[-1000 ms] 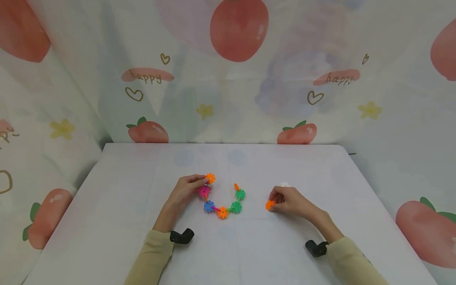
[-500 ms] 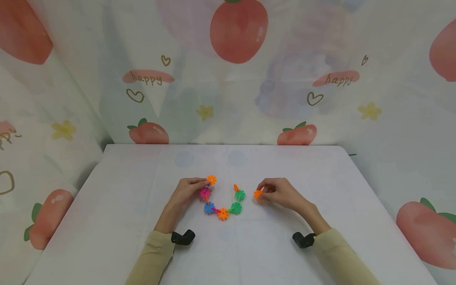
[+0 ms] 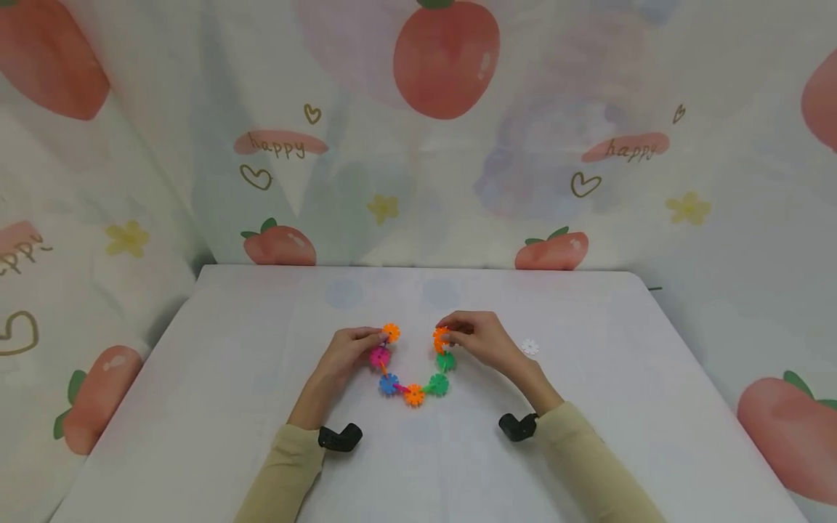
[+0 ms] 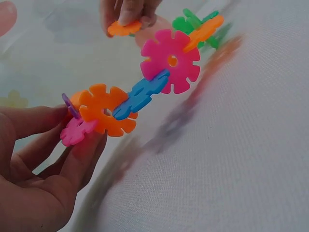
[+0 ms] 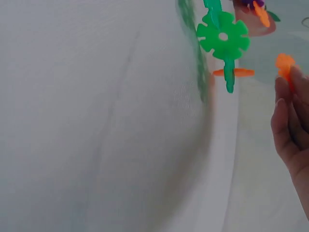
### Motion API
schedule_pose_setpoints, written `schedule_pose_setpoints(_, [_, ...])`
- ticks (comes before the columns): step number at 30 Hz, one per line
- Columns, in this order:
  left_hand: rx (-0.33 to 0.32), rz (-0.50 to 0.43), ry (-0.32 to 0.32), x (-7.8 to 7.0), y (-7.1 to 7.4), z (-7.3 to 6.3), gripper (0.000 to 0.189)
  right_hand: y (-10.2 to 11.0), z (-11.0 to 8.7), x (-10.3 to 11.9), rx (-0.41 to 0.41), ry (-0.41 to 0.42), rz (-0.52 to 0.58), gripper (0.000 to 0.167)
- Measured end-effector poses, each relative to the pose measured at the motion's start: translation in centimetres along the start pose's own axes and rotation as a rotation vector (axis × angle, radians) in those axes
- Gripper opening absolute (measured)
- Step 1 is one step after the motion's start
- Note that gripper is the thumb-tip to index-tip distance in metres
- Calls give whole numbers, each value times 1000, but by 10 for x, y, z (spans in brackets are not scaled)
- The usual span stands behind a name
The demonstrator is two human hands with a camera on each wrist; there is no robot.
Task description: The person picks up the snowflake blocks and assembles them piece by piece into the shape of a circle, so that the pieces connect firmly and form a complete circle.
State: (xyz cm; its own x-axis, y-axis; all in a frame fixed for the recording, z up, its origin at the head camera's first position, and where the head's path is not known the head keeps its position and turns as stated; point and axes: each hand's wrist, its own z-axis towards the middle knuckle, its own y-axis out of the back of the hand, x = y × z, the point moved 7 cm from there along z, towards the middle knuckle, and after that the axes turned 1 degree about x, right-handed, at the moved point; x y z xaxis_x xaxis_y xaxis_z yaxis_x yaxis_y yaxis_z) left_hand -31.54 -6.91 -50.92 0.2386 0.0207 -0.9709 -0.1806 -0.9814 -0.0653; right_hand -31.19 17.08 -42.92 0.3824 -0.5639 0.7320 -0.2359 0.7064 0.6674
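A chain of notched plastic snowflake discs (image 3: 414, 396) in orange, pink, blue and green hangs in a U between the hands. My left hand (image 3: 343, 356) pinches its left end with thumb and fingers, close to a pink disc (image 4: 77, 131) and a purple one (image 4: 70, 106). Between the right hand's (image 3: 484, 340) thumb and fingers is a single orange snowflake disc (image 5: 286, 65). That disc is beside the chain's right end, where an orange disc (image 5: 245, 72) is slotted onto a green one (image 5: 223, 36). The right wrist view shows a gap between the two orange pieces.
A white snowflake disc (image 3: 530, 347) lies on the white-covered table (image 3: 588, 312), right of the right hand. Each wrist carries a black camera. A fruit-printed cloth (image 3: 418, 181) hangs behind the table and along its sides.
Carrying the orange disc, my right hand has moved left and away from me to the chain's right end. The white disc has come back into sight. My left hand stays nearly still.
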Motion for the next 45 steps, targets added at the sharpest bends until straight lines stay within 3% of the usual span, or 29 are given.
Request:
schedule_pose_setpoints(8, [-23,5,8,1,1,-1,30,-16,19,15,-30,72,-25,15])
schedule_pose_setpoints(16, [3,0,1,-3,-3,-3,29,-26,33,22,-50,89,-67,10])
schedule_pose_setpoints(45, [5,-16,-8,-7,-11,-3,34,-29,34,23,-54,88,-104,10])
